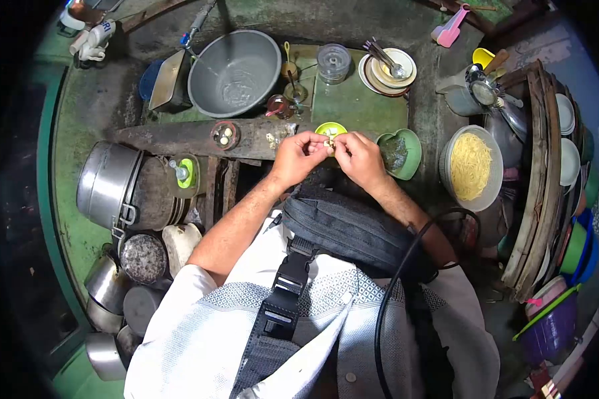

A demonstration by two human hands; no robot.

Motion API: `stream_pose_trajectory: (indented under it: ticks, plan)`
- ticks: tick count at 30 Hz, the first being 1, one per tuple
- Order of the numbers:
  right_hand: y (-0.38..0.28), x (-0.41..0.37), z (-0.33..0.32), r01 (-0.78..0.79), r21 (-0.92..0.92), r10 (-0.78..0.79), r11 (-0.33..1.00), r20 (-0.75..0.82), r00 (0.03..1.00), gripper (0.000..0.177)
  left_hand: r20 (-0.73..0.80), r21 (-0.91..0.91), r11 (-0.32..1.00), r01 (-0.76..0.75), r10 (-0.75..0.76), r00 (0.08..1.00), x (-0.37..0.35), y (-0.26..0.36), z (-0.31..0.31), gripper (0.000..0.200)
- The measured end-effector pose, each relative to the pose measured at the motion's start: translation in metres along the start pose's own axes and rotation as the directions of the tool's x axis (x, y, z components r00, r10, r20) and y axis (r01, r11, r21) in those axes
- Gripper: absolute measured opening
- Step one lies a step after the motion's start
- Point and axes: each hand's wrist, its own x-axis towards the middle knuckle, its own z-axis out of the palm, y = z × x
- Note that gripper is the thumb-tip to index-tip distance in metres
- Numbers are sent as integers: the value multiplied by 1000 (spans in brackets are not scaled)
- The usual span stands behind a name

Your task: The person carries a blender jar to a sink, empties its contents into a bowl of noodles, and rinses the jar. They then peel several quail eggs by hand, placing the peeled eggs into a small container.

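Observation:
My left hand (298, 158) and my right hand (361, 158) meet at the middle of the view. Between their pinched fingertips is a small pale piece with a dark part (329, 142), too small to name. Just behind the fingertips sits a yellow-green bowl (331, 126) with pale pieces inside. A green bowl (412, 154) with dark wet contents stands right of my right hand. Small pale bits (271, 139) lie on the wooden plank (173, 136) beside my left hand. Further left on it, a small round container (225, 135) holds a few pale pieces.
A grey basin (234, 73) with water stands at the back left under a tap. Plates with cutlery (388, 70) are at the back right. Yellow noodles (471, 166) fill a colander on the right. Metal pots (108, 178) crowd the left side.

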Motion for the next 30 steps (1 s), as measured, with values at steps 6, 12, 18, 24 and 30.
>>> stream_pose_trajectory:
  ticks: [6,12,18,24,30]
  plan:
    - [-1,2,2,-102,128,104,986,-9,995,9,19,-85,996,20,-18,1000,0,1,-4,22]
    - [-1,3,1,-39,60,38,997,22,999,11,7,59,998,-6,6,1000,1,-1,-7,22]
    - [6,1,5,27,-18,-26,999,34,999,11,-5,134,991,20,-19,1000,2,4,-5,20]
    - [8,3,4,42,-5,-41,999,48,998,11,12,102,995,4,-5,1000,3,-4,-5,23]
    - [7,3,5,-105,104,99,989,58,993,10,28,74,997,33,-35,999,3,4,-6,24]
